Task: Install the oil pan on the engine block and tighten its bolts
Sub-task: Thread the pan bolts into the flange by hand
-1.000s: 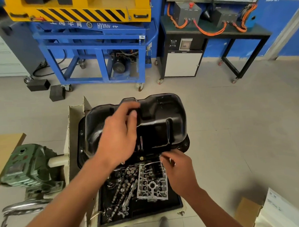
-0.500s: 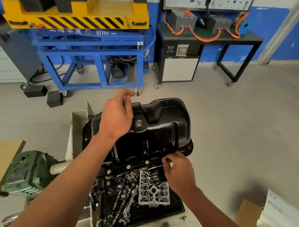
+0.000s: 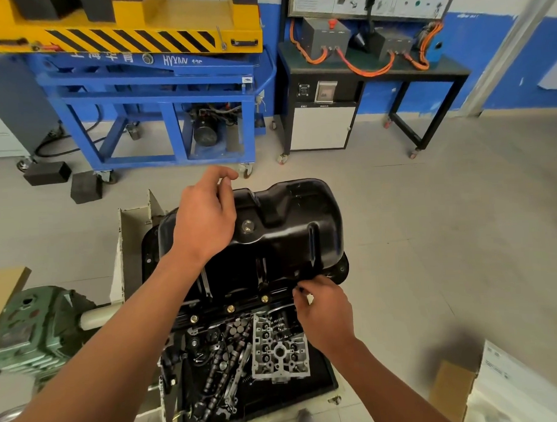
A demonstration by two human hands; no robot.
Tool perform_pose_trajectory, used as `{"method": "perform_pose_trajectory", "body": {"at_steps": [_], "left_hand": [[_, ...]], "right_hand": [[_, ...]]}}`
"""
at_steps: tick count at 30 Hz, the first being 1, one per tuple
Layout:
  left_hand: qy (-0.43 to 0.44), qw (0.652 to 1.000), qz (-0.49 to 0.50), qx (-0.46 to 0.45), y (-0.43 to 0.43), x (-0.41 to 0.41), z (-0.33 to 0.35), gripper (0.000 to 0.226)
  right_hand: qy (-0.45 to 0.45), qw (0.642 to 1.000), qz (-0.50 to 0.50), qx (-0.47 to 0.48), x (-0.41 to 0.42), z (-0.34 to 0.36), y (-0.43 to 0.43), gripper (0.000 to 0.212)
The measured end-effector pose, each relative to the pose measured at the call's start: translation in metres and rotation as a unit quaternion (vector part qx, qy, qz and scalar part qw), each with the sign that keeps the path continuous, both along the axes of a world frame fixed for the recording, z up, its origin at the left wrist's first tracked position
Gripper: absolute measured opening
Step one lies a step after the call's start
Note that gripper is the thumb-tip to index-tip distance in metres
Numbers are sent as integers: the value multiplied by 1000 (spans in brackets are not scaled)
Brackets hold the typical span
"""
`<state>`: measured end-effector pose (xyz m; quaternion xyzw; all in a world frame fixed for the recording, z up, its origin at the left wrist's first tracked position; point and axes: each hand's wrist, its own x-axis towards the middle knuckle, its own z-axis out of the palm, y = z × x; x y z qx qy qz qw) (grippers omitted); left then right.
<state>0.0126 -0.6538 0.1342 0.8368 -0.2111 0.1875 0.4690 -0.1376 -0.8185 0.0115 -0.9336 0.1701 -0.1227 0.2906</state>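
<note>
The black oil pan (image 3: pixel 290 223) lies upside down on the engine block, which it mostly hides. Three brass-coloured bolts (image 3: pixel 230 308) stand in its near flange. My left hand (image 3: pixel 207 217) hovers over the pan's far left part with fingers loosely bent and holds nothing. My right hand (image 3: pixel 319 308) is at the near right corner of the flange, its fingertips pinching a small dark bolt there; the fingers hide most of it.
Below the pan, a black tray (image 3: pixel 322 378) holds a silver cylinder head part (image 3: pixel 280 351), camshafts and loose small parts. A green motor (image 3: pixel 30 330) sits left. Blue lift cart (image 3: pixel 157 98) and black bench (image 3: pixel 373 69) stand behind. Cardboard box (image 3: pixel 454 391) lower right.
My left hand has lifted off the pan's top and moved toward its far edge. The right hand stays at the near right flange corner. The view has tilted up slightly.
</note>
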Motion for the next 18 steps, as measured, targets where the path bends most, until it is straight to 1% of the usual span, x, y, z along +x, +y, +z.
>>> {"method": "perform_pose_trajectory", "body": {"at_steps": [5,12,18], "left_hand": [[5,1000,3,2,-1,0,-1,18],[-9,1000,7,11,-1,1,-2,18],[-13,1000,6,18,0,1,-4,18]], "right_hand": [[8,1000,-10,-10,4,2,1,15],[23,999,-25,-13,5,5,4,23],[45,998,-32,-15,6,7,6,20]]}}
